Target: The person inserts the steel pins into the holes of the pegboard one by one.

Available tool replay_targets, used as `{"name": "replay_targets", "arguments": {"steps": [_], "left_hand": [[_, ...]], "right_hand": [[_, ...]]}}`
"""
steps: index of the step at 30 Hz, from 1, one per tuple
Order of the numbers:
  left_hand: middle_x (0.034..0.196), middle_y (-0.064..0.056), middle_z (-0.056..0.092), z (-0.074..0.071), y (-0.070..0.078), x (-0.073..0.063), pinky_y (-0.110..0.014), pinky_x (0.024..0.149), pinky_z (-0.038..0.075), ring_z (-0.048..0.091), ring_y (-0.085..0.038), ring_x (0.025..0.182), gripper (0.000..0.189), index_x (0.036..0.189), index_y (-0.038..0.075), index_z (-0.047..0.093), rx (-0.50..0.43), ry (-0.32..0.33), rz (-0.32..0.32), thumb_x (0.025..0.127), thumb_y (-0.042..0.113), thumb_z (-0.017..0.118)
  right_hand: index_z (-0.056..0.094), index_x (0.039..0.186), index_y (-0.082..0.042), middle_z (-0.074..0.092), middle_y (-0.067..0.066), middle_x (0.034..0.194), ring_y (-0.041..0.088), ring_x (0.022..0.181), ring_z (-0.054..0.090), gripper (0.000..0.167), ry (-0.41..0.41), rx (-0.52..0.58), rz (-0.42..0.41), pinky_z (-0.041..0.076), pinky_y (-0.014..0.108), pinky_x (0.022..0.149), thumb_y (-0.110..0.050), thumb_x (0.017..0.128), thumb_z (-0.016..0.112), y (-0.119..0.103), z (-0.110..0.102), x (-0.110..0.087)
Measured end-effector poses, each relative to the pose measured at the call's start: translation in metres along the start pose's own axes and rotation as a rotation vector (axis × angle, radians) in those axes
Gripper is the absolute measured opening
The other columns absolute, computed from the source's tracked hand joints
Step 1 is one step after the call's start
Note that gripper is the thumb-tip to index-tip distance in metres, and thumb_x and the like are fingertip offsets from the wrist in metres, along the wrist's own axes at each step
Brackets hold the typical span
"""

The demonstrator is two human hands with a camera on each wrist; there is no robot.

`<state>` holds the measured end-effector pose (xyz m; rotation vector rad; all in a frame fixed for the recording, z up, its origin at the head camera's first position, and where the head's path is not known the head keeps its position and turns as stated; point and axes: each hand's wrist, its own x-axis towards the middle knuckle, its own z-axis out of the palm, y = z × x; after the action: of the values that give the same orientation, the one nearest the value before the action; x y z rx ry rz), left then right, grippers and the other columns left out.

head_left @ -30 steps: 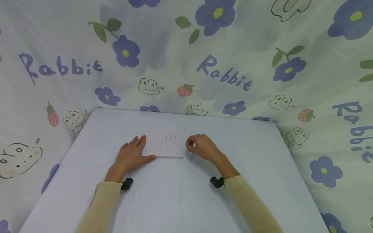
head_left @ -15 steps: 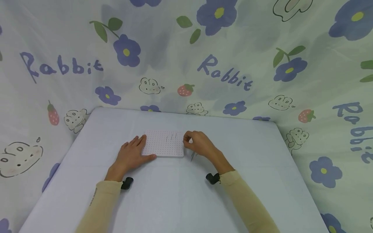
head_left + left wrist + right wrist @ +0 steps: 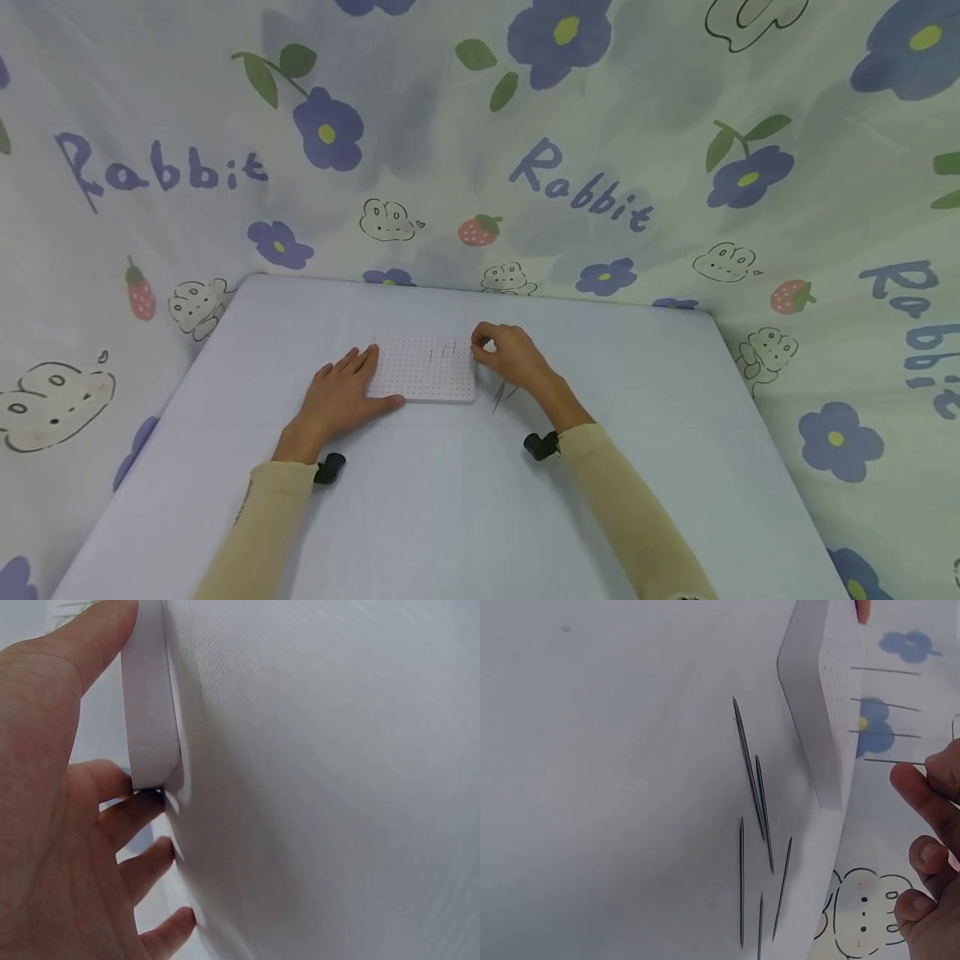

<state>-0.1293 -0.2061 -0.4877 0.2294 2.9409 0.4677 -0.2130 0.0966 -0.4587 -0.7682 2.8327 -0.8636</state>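
Note:
A white board point(image 3: 420, 383) dotted with rows of small holes lies flat on the table. My left hand point(image 3: 337, 404) rests at its left side, thumb along the front edge and fingers spread against the side, as the left wrist view point(image 3: 45, 787) also shows. Three thin dark sticks point(image 3: 442, 350) stand upright in the board's far right part. My right hand point(image 3: 510, 354) is at the board's right edge, pinching another thin dark toothpick-like stick point(image 3: 889, 761) between thumb and forefinger. Its tip appears close to the board; whether it touches a hole cannot be told.
Several loose dark sticks point(image 3: 742, 885), pointed at the ends, lie on the white table right of the board, partly below my right hand. A patterned curtain point(image 3: 420, 125) rises behind the table. Black wrist cameras point(image 3: 540, 446) sit at both wrists.
My right hand has moved from beside the board's right edge up toward its far right corner, carrying the stick. The left hand and the board stay in place.

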Motion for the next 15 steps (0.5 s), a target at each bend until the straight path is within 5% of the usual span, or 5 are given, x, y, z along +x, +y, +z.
{"name": "replay_targets", "arguments": {"steps": [10, 15], "left_hand": [[0.163, -0.022, 0.025, 0.003, -0.003, 0.003, -0.069, 0.116, 0.014, 0.018, -0.044, 0.151, 0.111, 0.159, 0.0, 0.019, 0.01, 0.0, -0.002, 0.086, 0.073, 0.06], [0.163, -0.022, 0.025, 0.003, -0.003, 0.003, -0.069, 0.116, 0.014, 0.018, -0.044, 0.151, 0.112, 0.159, 0.0, 0.019, 0.008, -0.004, -0.001, 0.086, 0.074, 0.059]], "right_hand": [[0.069, 0.108, -0.02, 0.073, -0.003, 0.106, 0.016, 0.099, 0.067, 0.011, 0.044, 0.021, 0.015, 0.056, 0.032, 0.086, -0.024, 0.099, 0.065, 0.007, 0.003, 0.013], [0.069, 0.107, -0.02, 0.073, -0.004, 0.105, 0.012, 0.093, 0.066, 0.01, 0.053, 0.009, 0.013, 0.055, 0.029, 0.079, -0.025, 0.099, 0.066, 0.006, 0.006, 0.017]]}}
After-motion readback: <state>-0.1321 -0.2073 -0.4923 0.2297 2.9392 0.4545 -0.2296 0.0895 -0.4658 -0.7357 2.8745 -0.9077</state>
